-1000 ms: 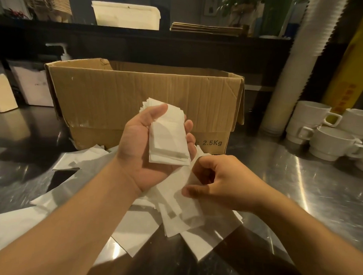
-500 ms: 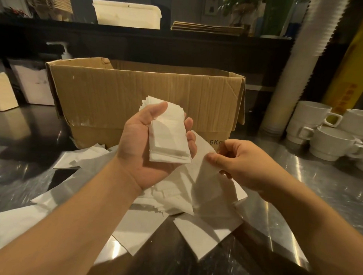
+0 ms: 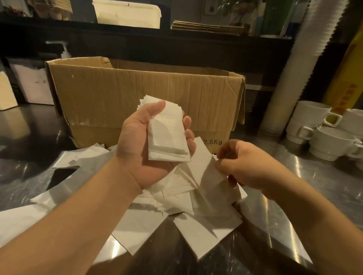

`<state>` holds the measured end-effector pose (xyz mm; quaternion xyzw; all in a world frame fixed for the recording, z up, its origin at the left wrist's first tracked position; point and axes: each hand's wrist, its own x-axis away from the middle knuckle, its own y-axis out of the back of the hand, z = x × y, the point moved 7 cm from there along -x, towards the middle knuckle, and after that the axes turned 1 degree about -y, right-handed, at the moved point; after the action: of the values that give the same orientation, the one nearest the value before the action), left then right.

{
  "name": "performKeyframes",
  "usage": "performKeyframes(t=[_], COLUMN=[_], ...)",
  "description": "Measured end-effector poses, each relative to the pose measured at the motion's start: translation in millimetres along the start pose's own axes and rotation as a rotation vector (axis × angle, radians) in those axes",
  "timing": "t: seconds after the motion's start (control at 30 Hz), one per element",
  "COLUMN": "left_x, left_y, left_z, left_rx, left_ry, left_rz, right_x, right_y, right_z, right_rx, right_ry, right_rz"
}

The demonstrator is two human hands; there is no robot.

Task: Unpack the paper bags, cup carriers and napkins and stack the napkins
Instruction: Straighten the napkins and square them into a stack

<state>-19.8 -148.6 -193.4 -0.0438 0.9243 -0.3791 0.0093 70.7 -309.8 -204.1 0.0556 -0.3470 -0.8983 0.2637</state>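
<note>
My left hand is palm up in front of the cardboard box and grips a stack of folded white napkins, thumb over the top. To its right, my right hand pinches a single white napkin by its right edge, lifted above the loose napkins. A heap of loose white napkins lies spread on the steel counter under both hands and off to the left.
The open box stands just behind my hands. White stacked cups sit at the right beside a tall column of paper cups. White containers stand at the left. A dark shelf with a white tub runs along the back.
My right hand picked one napkin out of the heap and raised it toward the stack. The left hand kept the stack nearly still.
</note>
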Motion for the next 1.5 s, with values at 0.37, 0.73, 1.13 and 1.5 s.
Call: performKeyframes(t=[0.37, 0.73, 1.13, 1.5], left_x=[3.3, 2.9, 3.1, 2.2], left_y=[-10.6, -10.7, -9.7, -8.9], left_z=[5.9, 5.8, 8.3, 6.7], left_rx=[0.113, 0.122, 0.131, 0.004], left_ry=[0.003, 0.004, 0.020, -0.054], left_rz=[0.035, 0.040, 0.021, -0.024], right_x=[18.8, 10.3, 10.6, 10.8], right_y=[-31.3, -24.0, 4.2, 21.8], right_z=[25.0, 20.5, 15.0, 11.8], right_rx=[0.366, 0.366, 0.118, -0.680], right_ry=[0.275, 0.306, 0.319, 0.127], right_rz=[0.023, -0.036, -0.245, -0.078])
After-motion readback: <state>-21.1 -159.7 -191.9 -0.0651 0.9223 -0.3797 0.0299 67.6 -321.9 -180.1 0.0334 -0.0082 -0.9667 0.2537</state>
